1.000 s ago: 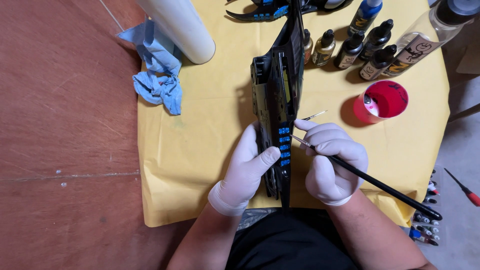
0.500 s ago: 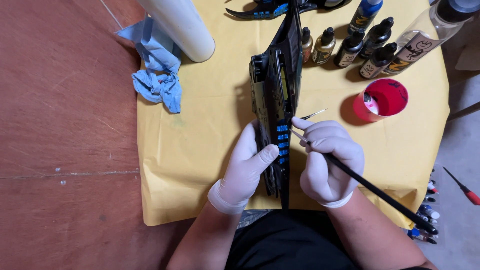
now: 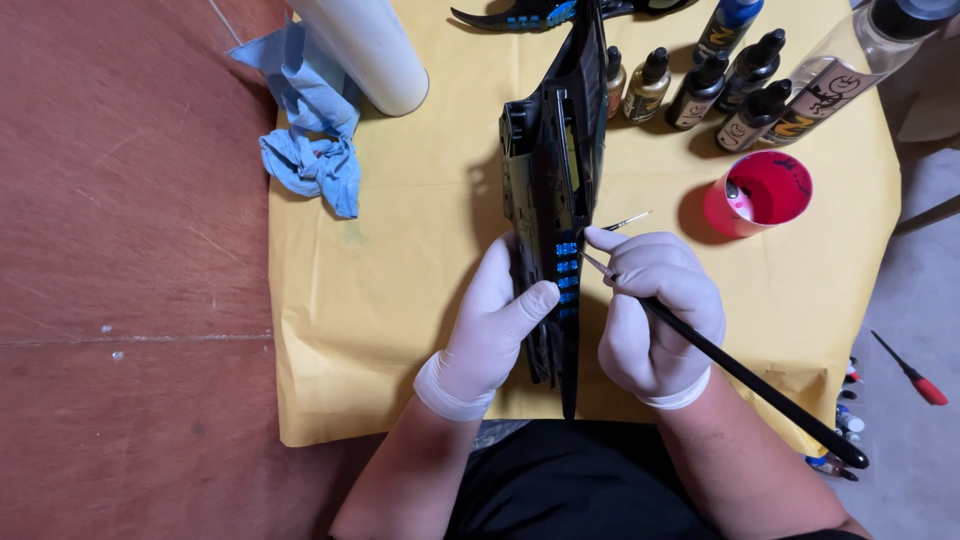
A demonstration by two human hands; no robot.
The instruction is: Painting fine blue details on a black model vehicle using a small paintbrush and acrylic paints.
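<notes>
A long black model piece (image 3: 555, 170) with small blue squares stands on edge over the yellow paper (image 3: 400, 280). My left hand (image 3: 492, 325), in a white glove, grips its lower part with the thumb against the side. My right hand (image 3: 655, 310), also gloved, holds a thin black paintbrush (image 3: 740, 375). The brush tip rests at the blue squares (image 3: 567, 275). A second fine brush (image 3: 627, 221) lies just above my right hand.
Several dropper paint bottles (image 3: 700, 90) stand at the back right, with a red cup (image 3: 760, 192) beside them. A white roll (image 3: 365, 50) and a crumpled blue cloth (image 3: 310, 160) lie at the back left. A red-handled tool (image 3: 912, 372) lies on the floor.
My right hand and the brush have shifted slightly along the blue squares. The left hand keeps its grip on the black piece.
</notes>
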